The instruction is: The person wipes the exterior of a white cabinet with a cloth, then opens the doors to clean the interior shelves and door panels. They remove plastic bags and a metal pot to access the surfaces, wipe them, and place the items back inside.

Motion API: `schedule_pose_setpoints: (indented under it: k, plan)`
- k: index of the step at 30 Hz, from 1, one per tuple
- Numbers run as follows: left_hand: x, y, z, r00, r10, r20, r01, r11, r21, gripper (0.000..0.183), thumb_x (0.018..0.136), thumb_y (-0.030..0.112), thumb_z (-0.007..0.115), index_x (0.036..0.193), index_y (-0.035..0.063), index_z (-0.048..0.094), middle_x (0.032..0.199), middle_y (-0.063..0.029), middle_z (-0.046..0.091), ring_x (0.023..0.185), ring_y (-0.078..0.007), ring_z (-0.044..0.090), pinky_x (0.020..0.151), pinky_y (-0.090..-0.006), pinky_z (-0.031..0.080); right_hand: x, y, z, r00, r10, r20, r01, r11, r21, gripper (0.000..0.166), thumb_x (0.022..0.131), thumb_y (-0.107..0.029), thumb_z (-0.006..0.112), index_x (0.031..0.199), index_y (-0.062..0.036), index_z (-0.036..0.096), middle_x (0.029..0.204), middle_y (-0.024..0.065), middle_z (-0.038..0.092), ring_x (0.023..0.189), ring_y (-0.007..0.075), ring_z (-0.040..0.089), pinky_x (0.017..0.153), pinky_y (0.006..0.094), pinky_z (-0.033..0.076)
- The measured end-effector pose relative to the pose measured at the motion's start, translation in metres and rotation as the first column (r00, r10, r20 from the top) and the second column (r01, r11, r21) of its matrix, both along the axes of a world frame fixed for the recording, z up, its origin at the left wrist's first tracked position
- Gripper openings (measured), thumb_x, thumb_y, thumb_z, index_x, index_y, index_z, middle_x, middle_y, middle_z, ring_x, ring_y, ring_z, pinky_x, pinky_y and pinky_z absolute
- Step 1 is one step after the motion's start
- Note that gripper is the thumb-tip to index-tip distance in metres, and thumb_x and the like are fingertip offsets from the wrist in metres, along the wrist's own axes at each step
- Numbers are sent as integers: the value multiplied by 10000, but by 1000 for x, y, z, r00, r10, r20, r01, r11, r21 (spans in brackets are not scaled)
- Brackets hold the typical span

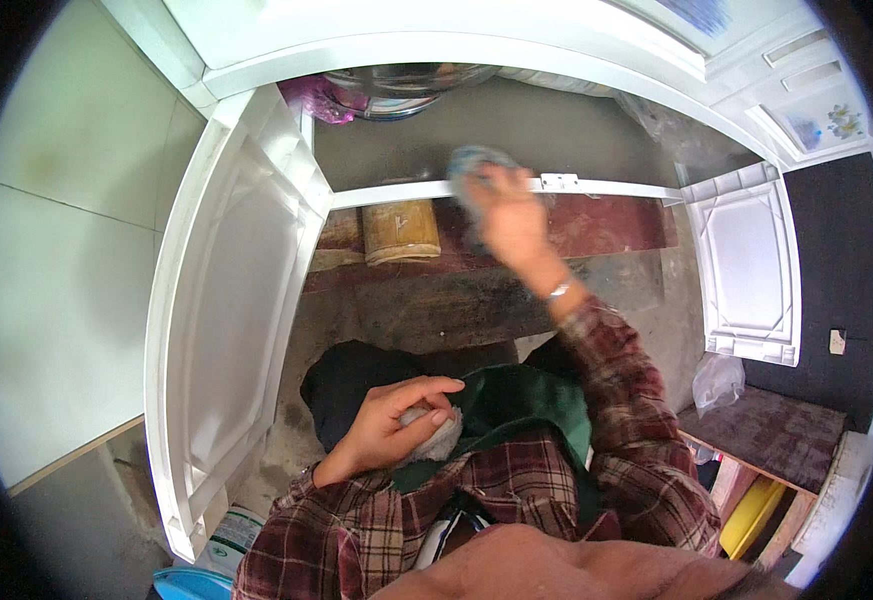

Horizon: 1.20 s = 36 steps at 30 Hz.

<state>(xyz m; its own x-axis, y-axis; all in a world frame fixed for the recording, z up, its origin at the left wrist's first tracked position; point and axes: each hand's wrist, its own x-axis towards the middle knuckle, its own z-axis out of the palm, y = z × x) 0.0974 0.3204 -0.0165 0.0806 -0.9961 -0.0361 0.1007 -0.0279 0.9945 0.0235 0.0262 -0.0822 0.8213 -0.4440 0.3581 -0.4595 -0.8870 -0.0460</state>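
Observation:
My right hand [513, 225], blurred, holds a grey-blue cloth [479, 161] against the front edge of a cabinet's dark shelf [406, 150], beside a small metal catch [559, 181] on the white front rail [406, 192]. My left hand [399, 420] rests near my lap, its fingers curled around a crumpled whitish cloth [440, 439]. Open white cabinet doors stand at the left [234, 300] and right [748, 262]. At the shelf's back left are a pink plastic bag [320, 99] and a shiny metal vessel [406, 105].
Below the rail lie a yellowish curved piece [402, 231] and a dark red board [601, 225]. Clear plastic [669, 127] lies at the shelf's right. A small brown table [774, 435] stands at the right, a white plastic bag [718, 382] at its edge. A blue basin [192, 583] is at lower left.

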Motion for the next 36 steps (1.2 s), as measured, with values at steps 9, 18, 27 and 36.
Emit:
schedule_pose_setpoints:
  k: [9,18,27,36]
  plan:
    - [-7,-9,6,998,-63,-31,63,998,5,343,861,-10,586,1203,17,587,883,-98,659,829,-175,645,750,-279,504,63,51,-3,978,183,96,-187,982,33,302,743,-77,572,1031,-61,661,1080,148,573,1010,348,541,886,474,460]
    - [-3,-3,5,999,-12,-36,13,1000,11,340,861,-16,591,1199,13,595,893,-104,665,822,-162,644,746,-274,506,-63,-33,9,990,-142,24,141,989,43,398,721,-41,581,1078,-185,684,1128,72,562,948,308,541,783,375,540]
    - [-8,-15,4,998,-58,3,58,998,25,339,859,5,602,1198,7,595,901,-114,671,832,-169,646,744,-276,500,-69,-60,10,998,-61,-32,60,998,-33,518,672,25,579,1141,-190,633,1187,56,575,1006,332,533,799,388,536]
    - [-9,-17,5,1000,-3,-31,5,996,87,344,859,5,598,1203,9,595,909,-115,671,846,-168,647,752,-293,501,-157,-119,38,877,-481,-15,473,867,-154,422,730,-49,570,1140,-138,617,1084,102,556,954,361,529,758,437,534]
